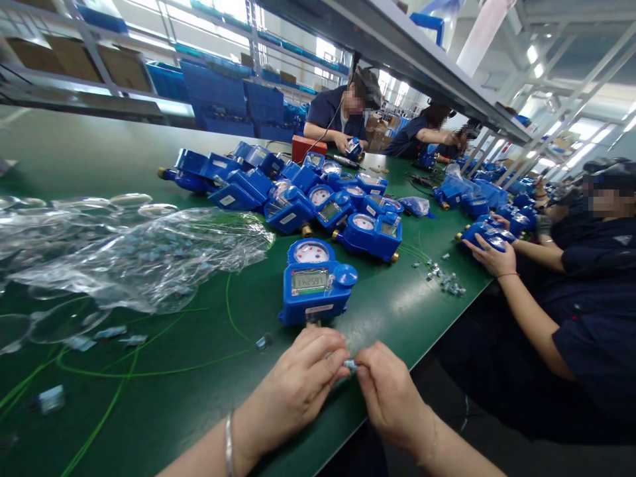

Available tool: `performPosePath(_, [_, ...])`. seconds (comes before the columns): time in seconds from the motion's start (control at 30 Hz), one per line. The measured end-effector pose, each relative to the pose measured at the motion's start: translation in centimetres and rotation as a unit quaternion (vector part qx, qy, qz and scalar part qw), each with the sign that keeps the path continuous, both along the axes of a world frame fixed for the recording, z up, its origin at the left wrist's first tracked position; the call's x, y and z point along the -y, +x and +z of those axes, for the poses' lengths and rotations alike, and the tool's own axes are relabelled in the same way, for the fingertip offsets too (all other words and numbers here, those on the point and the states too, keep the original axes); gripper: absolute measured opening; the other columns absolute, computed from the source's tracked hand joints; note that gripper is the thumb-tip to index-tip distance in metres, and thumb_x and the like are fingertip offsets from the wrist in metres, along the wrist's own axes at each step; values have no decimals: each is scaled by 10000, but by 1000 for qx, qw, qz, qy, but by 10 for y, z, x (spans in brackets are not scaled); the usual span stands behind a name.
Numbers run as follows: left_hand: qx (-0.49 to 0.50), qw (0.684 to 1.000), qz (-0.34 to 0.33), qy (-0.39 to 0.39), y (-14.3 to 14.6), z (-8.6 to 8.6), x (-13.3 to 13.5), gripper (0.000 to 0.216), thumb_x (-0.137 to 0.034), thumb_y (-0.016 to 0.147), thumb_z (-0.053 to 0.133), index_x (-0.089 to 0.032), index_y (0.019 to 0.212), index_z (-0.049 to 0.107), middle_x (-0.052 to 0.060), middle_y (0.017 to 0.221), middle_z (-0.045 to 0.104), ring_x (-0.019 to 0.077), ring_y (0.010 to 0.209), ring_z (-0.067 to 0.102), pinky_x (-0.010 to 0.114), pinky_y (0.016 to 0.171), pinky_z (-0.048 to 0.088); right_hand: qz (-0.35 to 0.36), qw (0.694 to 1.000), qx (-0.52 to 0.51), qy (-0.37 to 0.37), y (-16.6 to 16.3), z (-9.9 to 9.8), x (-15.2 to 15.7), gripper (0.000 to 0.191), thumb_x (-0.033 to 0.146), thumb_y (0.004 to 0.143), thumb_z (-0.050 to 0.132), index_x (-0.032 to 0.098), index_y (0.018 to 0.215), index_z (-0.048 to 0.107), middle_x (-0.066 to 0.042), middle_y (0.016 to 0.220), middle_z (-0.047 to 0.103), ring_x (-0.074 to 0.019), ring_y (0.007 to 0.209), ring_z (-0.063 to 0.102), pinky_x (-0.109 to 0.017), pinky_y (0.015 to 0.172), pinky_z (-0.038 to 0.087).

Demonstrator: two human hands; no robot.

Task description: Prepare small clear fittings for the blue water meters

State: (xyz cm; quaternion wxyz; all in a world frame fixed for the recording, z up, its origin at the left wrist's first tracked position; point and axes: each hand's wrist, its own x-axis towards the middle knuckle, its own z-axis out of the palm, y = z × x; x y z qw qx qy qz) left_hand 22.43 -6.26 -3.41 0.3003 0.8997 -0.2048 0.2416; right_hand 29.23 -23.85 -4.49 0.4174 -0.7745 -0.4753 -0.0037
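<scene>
My left hand [313, 368] and my right hand [390, 391] meet near the table's front edge, fingers pinched. A small light-blue plastic seal [350, 364] shows between their fingertips, gripped from both sides; most of it is covered. Just beyond my left hand stands a blue water meter [317, 285] with a round dial, a digital display and a flipped-up round cap. Its near brass end is partly hidden by my left fingers. One loose clear-and-blue seal [264, 342] lies to the left of that meter.
Many blue meters [293, 192] are heaped behind. Clear plastic bags [163, 258] of small blue seals cover the left, with green wires [149, 373] strewn around. Loose seals [450, 281] lie at right. Co-workers [591, 265] handle meters along the green table [209, 411]; a shelf [397, 53] hangs overhead.
</scene>
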Motion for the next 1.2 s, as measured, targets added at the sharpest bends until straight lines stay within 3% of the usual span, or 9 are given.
performPosePath(0.1, [-1,999,-4,-46,0,-2,3,195,-92,835,490,-160,1000,569,76,968,579,175,963,526,343,883,449,12,982,187,-5,6,-10,-1,163,127,879,324,152,876,486,-66,743,527,-182,668,439,-334,640,362])
performPosePath(0.2, [2,997,-2,-77,-1,-6,4,201,-90,831,498,-162,1006,566,74,962,570,170,954,523,327,870,451,21,976,217,-6,8,-15,-5,163,155,874,332,139,886,494,-82,758,533,-196,699,468,-353,661,386])
performPosePath(0.3, [1,997,-12,-74,-1,-8,2,224,-68,823,498,-159,1020,555,79,981,558,175,973,506,329,880,438,34,999,13,4,4,-12,-8,216,220,895,315,159,782,488,-48,674,503,-161,623,468,-300,598,396])
performPosePath(0.43, [6,998,-39,-54,0,-6,0,239,-49,816,496,-146,1031,536,85,970,549,182,974,491,334,870,430,64,970,-232,-36,-2,-4,-10,335,256,943,187,192,686,393,79,447,270,-85,356,289,-201,384,312])
performPosePath(0.63, [-25,995,-11,-95,1,-8,0,186,-73,831,493,-161,983,554,65,943,543,165,934,495,321,849,430,-7,999,27,-21,6,-4,-6,203,227,864,379,146,799,553,-70,738,557,-175,695,482,-329,672,410])
performPosePath(0.73, [-32,994,-7,-107,2,-9,2,183,-79,838,480,-166,979,558,59,931,544,161,929,499,310,840,436,-25,995,-96,5,7,-6,-11,269,299,823,437,149,643,570,-5,587,527,-131,580,459,-259,596,439])
performPosePath(0.83, [-33,996,-16,-83,1,-7,1,197,-82,839,474,-169,991,564,66,948,548,170,936,499,320,840,437,-49,954,-296,2,1,-5,-17,361,320,882,345,173,600,517,103,381,315,-83,340,305,-193,352,341])
performPosePath(0.93, [-29,996,-9,-86,1,-4,-1,183,-93,841,476,-169,980,569,67,937,552,170,924,505,317,831,443,-16,924,-382,8,-2,-2,-19,362,373,918,319,182,648,466,94,393,310,-75,336,276,-186,363,295])
performPosePath(1.2, [-46,995,4,-94,3,-6,1,152,-115,852,468,-165,941,580,60,919,558,162,912,513,306,821,445,-1,949,-316,2,9,9,-10,374,498,852,435,180,664,496,48,499,405,-99,496,385,-215,507,324])
